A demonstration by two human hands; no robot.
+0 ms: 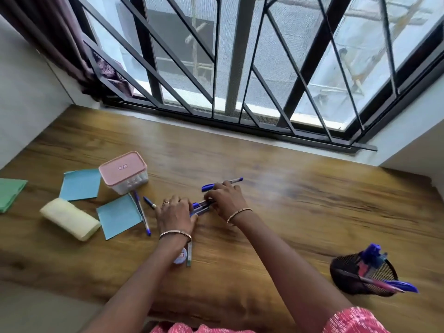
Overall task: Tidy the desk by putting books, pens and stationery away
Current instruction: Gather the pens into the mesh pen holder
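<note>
My left hand (176, 213) and my right hand (225, 197) meet at the middle of the wooden desk (300, 200), both closed around a small bunch of blue pens (200, 206) lying between them. Another blue pen (222, 183) lies just beyond my right hand. Two more pens (141, 212) lie left of my left hand, and a short one (149, 202) sits between. A pen (189, 254) and a small round white item (180, 257) lie under my left wrist. A black mesh pen holder (360, 275) with several pens stands at the right front.
A pink-lidded plastic box (123, 171) stands at the left. Around it lie two blue paper sheets (80, 185) (119, 216), a green sheet (10, 193) and a pale yellow pouch (69, 218). A barred window (240, 68) runs along the desk's far edge.
</note>
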